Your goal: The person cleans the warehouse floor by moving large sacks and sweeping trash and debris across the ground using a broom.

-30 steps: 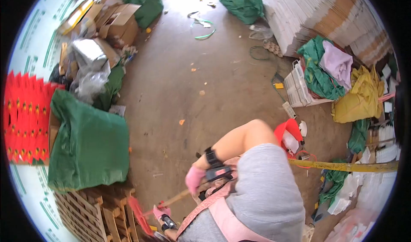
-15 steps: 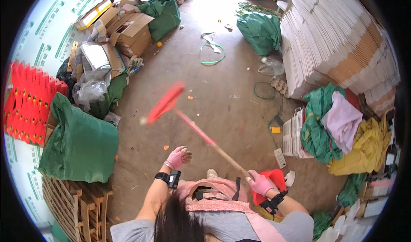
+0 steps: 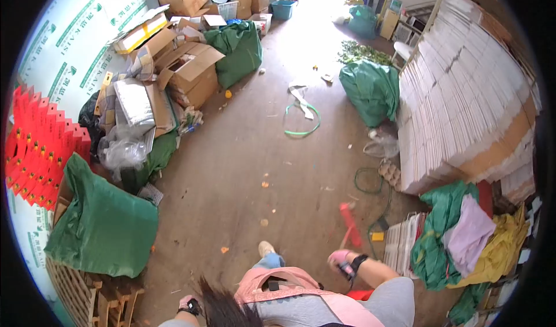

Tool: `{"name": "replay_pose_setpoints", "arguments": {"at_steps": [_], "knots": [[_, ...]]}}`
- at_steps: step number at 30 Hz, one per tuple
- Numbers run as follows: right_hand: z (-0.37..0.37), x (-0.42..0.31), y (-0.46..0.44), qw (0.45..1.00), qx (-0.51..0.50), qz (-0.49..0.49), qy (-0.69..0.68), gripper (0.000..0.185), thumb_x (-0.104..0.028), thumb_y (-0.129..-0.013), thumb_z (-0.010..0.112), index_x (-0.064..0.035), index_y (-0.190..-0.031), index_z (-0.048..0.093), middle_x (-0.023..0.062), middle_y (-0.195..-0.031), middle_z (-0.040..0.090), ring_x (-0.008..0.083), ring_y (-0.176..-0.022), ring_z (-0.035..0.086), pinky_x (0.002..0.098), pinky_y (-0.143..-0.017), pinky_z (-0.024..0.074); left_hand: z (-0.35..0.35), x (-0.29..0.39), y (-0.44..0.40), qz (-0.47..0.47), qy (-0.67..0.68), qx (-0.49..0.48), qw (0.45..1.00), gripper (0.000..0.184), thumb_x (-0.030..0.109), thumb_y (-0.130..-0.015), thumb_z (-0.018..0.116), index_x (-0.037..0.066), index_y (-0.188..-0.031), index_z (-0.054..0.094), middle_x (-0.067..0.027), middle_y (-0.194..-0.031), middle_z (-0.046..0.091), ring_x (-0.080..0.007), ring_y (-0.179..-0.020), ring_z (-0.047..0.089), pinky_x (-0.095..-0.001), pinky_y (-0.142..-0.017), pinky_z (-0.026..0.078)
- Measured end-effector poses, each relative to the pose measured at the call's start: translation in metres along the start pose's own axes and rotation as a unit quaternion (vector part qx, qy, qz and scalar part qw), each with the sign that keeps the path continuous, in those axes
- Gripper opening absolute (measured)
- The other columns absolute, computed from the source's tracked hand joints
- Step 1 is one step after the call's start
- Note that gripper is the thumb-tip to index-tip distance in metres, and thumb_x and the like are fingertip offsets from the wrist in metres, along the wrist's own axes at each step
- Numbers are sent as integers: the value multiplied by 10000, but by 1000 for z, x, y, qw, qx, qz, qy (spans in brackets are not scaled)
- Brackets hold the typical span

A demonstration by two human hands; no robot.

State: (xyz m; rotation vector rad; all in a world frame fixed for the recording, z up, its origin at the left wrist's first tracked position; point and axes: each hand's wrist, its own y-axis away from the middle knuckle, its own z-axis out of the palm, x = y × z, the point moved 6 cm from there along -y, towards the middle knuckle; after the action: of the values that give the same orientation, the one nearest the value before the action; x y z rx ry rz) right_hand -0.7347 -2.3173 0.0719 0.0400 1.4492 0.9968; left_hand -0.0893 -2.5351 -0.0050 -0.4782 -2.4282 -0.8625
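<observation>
One red-headed broom (image 3: 350,224) is gripped in the person's right hand (image 3: 339,257), its pink-gloved fingers closed round the handle. The broom's head is out ahead of that hand, over the floor (image 3: 231,182), near a small yellow object (image 3: 377,236) and to the left of a white plastic crate (image 3: 399,243); it is blurred, and whether it touches the ground cannot be told. The left hand (image 3: 188,302), also gloved in pink, is low beside the body, well apart from the broom; whether its fingers are open or closed cannot be told. Under the right arm, a red object (image 3: 360,294) is mostly hidden. Orange scraps (image 3: 225,250) lie scattered across the floor, and farther ahead a green strip (image 3: 303,133) curves beside a white one (image 3: 302,102). At the left, a large green bag (image 3: 107,223) sits beside wooden pallets (image 3: 116,309), close to red boxes (image 3: 40,147). At the right stand stacked white cardboard sheets (image 3: 463,113), with a green sack (image 3: 370,95) just beside them.
</observation>
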Motion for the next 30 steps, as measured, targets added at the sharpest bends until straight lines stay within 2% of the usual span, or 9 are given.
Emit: {"name": "replay_pose_setpoints", "arguments": {"at_steps": [4, 9, 12, 14, 21, 22, 23, 24, 30], "knots": [[48, -160, 26, 960, 92, -71, 254, 383, -74, -631, 527, -37, -1012, 522, -36, -576, 458, 83, -524, 436, 237, -462, 392, 18, 68, -76, -77, -139, -33, 987, 215, 231, -649, 567, 58, -776, 587, -125, -699, 577, -287, -702, 567, -328, -616, 459], [28, -209, 45, 700, 40, 199, -685, 211, -64, -780, 504, -11, -984, 509, -24, -559, 463, 40, -418, 445, 160, -348, 350, -29, 239, -224, 57, -218, -96, 970, 210, 228, -721, 541, 59, -843, 568, -118, -771, 585, -246, -694, 569, -326, -587, 458], [-17, -249, 16, 823, -1, 150, -548, 204, -129, -745, 591, -53, -917, 511, -5, -615, 488, 54, -494, 469, 177, -406, 366, -74, 299, -288, 240, -337, -3, 910, 213, 202, -793, 501, 56, -946, 529, -82, -829, 579, -206, -729, 564, -335, -573, 459], [-64, -282, 7, 923, 192, 152, -298, 198, -168, -748, 604, -68, -878, 493, -22, -560, 452, 51, -388, 406, 192, -312, 307, -95, 309, -319, -91, 476, 5, 875, 240, 199, -807, 493, 68, -1009, 493, -70, -758, 556, -213, -681, 553, -341, -547, 449], [-300, -351, 7, 911, 373, 153, -83, 185, -156, -728, 595, -51, -764, 447, 4, -505, 426, 103, -337, 400, 258, -281, 309, -126, 304, -336, -177, 538, 118, 816, 193, 144, -770, 518, 69, -947, 503, -80, -735, 526, -225, -642, 521, -346, -526, 431], [-344, -351, 1, 905, 389, 162, -58, 183, -153, -724, 591, -44, -760, 450, 16, -509, 439, 118, -346, 418, 268, -288, 323, -113, 278, -334, 41, 142, 85, 985, 207, 157, -736, 534, 67, -923, 533, -100, -755, 543, -235, -646, 528, -347, -530, 430], [-390, -351, -5, 897, 409, 166, -35, 180, -150, -719, 587, -37, -756, 453, 28, -514, 452, 133, -354, 436, 279, -296, 337, -98, 255, -318, 210, -285, 237, 905, 223, 170, -702, 549, 65, -898, 563, -121, -775, 559, -246, -651, 535, -348, -533, 429], [-443, -351, -13, 886, 433, 165, -11, 178, -147, -715, 584, -29, -751, 456, 40, -519, 465, 148, -362, 454, 289, -303, 351, -93, 257, -312, -64, -282, 41, 956, 188, 178, -641, 553, 61, -780, 603, -152, -786, 578, -282, -670, 548, -362, -540, 428], [-733, -313, -77, 770, 556, 224, 219, 315, -174, -668, 551, 55, -884, 557, 215, -786, 588, 329, -758, 591, 364, -647, 479, -98, 368, -405, -303, 194, 94, 928, 163, 178, -638, 551, 53, -738, 587, -152, -752, 562, -293, -662, 536, -364, -563, 430]]}}
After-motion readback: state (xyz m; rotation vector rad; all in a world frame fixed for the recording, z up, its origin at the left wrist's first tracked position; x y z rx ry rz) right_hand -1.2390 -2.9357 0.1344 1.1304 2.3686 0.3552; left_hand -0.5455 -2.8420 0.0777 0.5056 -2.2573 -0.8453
